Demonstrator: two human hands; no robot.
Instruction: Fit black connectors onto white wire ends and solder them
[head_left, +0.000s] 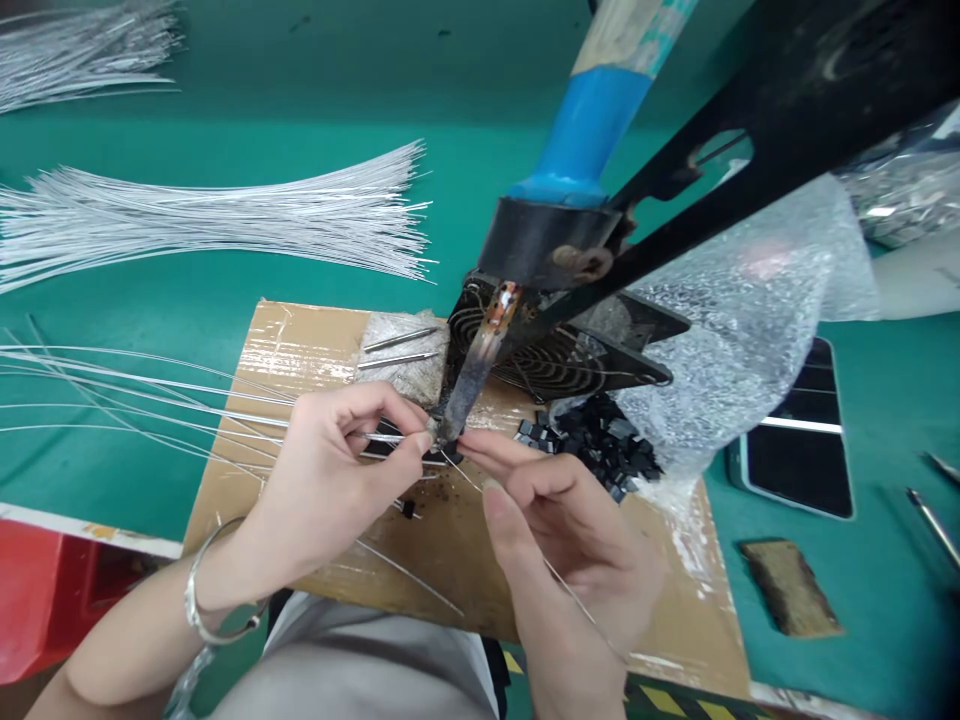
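Observation:
A soldering iron (589, 135) with a blue handle is clamped in a black stand, its tip slanting down between my hands. My left hand (337, 480) pinches a thin white wire (255, 420), with thumb and forefinger close beside the iron's tip. What lies right at those fingertips is too small to make out. In my right hand (577, 540), a thin strand of solder wire (574, 595) is held between thumb and fingers, its end reaching up to the tip. More white wires trail off to the left under and past my left hand.
A cardboard sheet (675, 620) lies beneath my hands. Behind are a black fan (555, 370), small black pieces (607, 440) in a pile and bubble wrap (735, 310). Wire bundles (225, 220) lie back left; a phone (802, 440) and a sponge (791, 588) lie right.

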